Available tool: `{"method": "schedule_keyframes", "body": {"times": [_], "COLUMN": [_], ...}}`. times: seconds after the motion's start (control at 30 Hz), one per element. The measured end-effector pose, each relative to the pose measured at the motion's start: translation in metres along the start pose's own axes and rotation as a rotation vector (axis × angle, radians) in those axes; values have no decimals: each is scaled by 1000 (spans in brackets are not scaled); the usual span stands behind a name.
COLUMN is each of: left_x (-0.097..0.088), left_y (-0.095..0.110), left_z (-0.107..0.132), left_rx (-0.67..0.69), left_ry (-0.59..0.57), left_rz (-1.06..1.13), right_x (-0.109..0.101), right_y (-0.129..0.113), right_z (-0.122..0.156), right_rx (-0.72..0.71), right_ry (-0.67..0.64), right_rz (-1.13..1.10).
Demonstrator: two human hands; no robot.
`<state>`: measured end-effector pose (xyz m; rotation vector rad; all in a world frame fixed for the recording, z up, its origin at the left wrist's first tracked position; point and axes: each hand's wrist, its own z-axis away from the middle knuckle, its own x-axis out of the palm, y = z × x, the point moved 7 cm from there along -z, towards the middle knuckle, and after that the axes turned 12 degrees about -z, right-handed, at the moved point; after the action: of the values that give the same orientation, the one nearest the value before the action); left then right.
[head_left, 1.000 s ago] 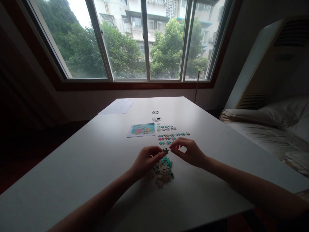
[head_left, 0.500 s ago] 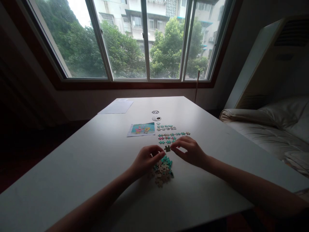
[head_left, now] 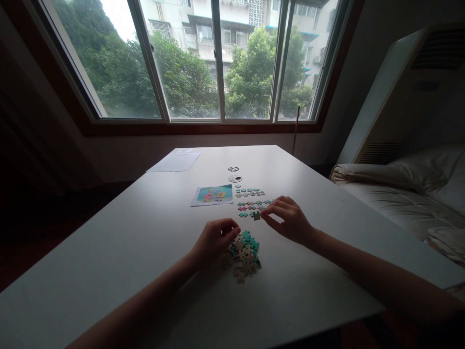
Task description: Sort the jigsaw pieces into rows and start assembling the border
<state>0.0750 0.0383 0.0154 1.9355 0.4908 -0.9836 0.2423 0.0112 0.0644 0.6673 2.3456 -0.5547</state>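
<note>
White counter fills the head view. On it the right hand pinches a small puzzle piece at its fingertips, the grip nearly closed on the piece's edge, low over the near end of the sorted rows of pieces. The left hand lies curled beside the loose pile of pieces, fingers touching its left edge; whether that grip has hold of anything cannot be told. A cartoon reference picture lies just left of the rows.
</note>
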Motion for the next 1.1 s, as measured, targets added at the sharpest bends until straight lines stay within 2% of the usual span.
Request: {"method": "schedule_keyframes", "body": {"times": [0.1,0.17,0.27,0.37,0.5,0.63,0.93,1.03,1.1], "left_x": [-1,-2,-2,-2,-2,-4,-7,-7,-7], "left_y": [-1,-2,-3,-5,-7,-4,0,0,0], "left_z": [0,0,0,-1,-2,-2,-2,-2,-2], "left_rx": [-17,-22,-16,-6,-4,4,16,23,25], "left_ry": [5,7,13,12,13,17,17,13,11], "left_rz": [-2,0,4,3,-10,-14,-20,-24,-35], "right_x": [3,4,6,15,27,35,36,33,33], "right_y": [18,44,96,151,190,199,191,177,156], "right_z": [-8,-15,-21,-18,-12,-8,-14,-19,-22], "right_rx": [-1,60,224,448,567,607,582,541,500], "right_ry": [-61,-86,-116,-205,-282,-310,-337,-324,-323], "right_rz": [73,93,92,40,6,-23,-44,-37,-49]}}
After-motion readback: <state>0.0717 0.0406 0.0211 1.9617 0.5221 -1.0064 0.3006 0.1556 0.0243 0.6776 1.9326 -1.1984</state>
